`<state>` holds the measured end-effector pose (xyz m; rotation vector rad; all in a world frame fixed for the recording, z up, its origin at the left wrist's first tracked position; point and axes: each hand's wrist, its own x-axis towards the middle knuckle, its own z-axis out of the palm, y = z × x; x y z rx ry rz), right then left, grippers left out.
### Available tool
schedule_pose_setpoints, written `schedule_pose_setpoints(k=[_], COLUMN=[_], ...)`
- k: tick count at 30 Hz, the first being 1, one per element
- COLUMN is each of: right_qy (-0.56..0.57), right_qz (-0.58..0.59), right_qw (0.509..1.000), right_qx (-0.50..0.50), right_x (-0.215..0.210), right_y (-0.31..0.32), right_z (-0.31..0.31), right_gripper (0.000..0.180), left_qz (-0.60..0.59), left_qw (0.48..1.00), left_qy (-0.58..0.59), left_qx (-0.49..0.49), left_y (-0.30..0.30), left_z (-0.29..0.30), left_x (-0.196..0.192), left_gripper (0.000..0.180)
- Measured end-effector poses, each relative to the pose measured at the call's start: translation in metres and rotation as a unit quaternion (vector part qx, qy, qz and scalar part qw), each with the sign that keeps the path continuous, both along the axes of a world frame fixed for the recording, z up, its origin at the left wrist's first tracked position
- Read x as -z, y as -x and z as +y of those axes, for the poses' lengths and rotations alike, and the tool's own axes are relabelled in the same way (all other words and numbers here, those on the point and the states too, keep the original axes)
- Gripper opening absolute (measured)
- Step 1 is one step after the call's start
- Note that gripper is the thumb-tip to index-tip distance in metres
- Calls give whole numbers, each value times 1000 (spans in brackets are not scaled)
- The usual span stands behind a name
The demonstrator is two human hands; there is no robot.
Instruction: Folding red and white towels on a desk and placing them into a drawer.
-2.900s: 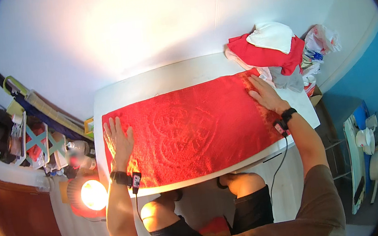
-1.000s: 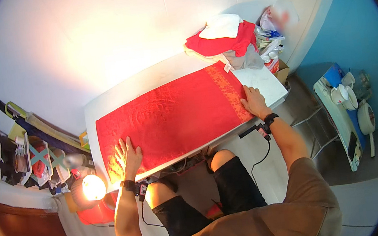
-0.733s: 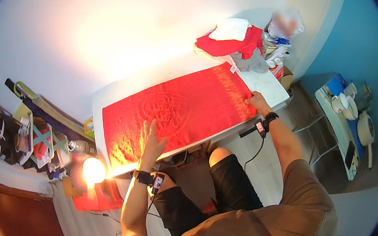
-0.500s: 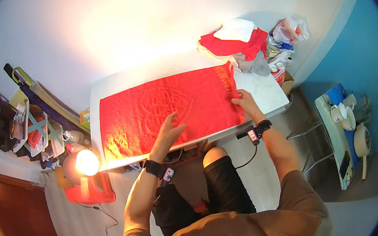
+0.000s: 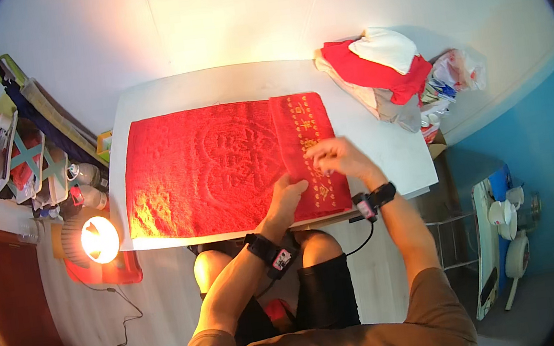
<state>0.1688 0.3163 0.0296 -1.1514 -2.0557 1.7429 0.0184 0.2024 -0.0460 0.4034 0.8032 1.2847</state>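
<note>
One folded-over end (image 5: 295, 126) on the red towel (image 5: 199, 162): left hand (image 5: 283, 198) at its edge, thumb out, prob steadying it; right hand (image 5: 341, 158) above, fingers loosely curled. Can't tell if pinching with either.

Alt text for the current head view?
A person's left hand and right hand are at the folded-over right end of a red towel on a white table. A lit lamp glows at left; a pile of red and white cloth sits at far right.

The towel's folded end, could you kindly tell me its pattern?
The folded end is red with gold characters between gold motif rows; head view.
</note>
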Motion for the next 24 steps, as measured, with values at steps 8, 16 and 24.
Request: schedule_pose_setpoints(k=[8, 16, 24], right_qy=[-549, -439, -351], right_qz=[-112, -201, -96], right_qw=[828, 872, 932], right_qx=[-20, -78, 6], right_x=[25, 29, -1], right_y=[75, 117, 135], right_z=[119, 144, 132], right_gripper=[44, 27, 15], left_qz=[97, 116, 349], left_qw=[993, 993, 935], left_qy=[-72, -9, -64], left_qx=[-15, 35, 15], left_y=[-6, 17, 46], left_z=[-16, -27, -55], left_x=[1, 2, -26], left_gripper=[39, 21, 13])
